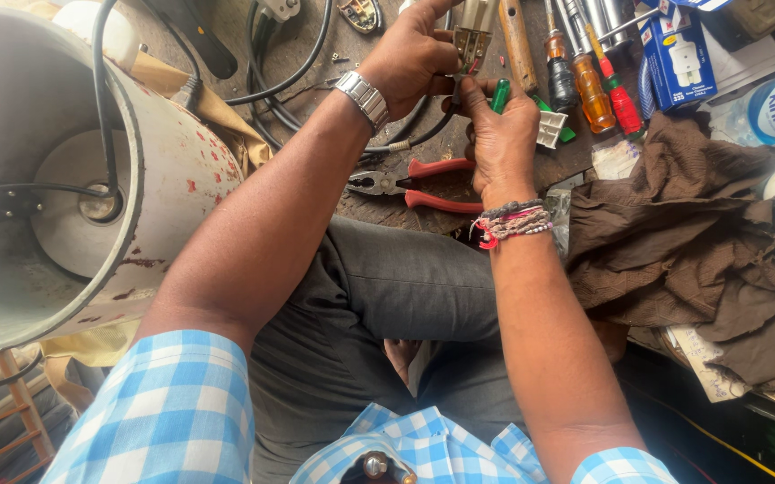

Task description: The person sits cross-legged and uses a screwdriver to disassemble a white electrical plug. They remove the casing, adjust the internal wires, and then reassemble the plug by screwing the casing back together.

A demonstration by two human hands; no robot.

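At the far left stands a large white metal drum with rust spots [172, 170], open toward the camera, its near and left edges cut off by the picture; a black cable [100, 99] runs over its rim and down to a round grey fitting inside, where it ends cannot be made out. Just right of the drum, more black cables loop across the dark worktop [369, 211], their far ends cut off at the top edge. The left hand [410, 58], with a silver metal wristwatch [363, 97] on its wrist, is clenched around a small beige plastic electrical part with brass contacts [471, 36], held far from the body near the top of the picture; the upper portion of the part is cut off, so its full shape is unclear. Below the hands, red-handled steel pliers [414, 186] lie flat on the worktop, their handles partly hidden behind the right wrist. The right hand [502, 134], wearing braided thread bracelets [513, 221], grips a green-handled tool [500, 95] pressed up toward the beige part; its tip is hidden by the fingers. Farther right lie several orange and red-handled screwdrivers [595, 90], a blue and white cardboard box [677, 58], and a crumpled brown cloth [692, 242] that covers whatever lies beneath it.
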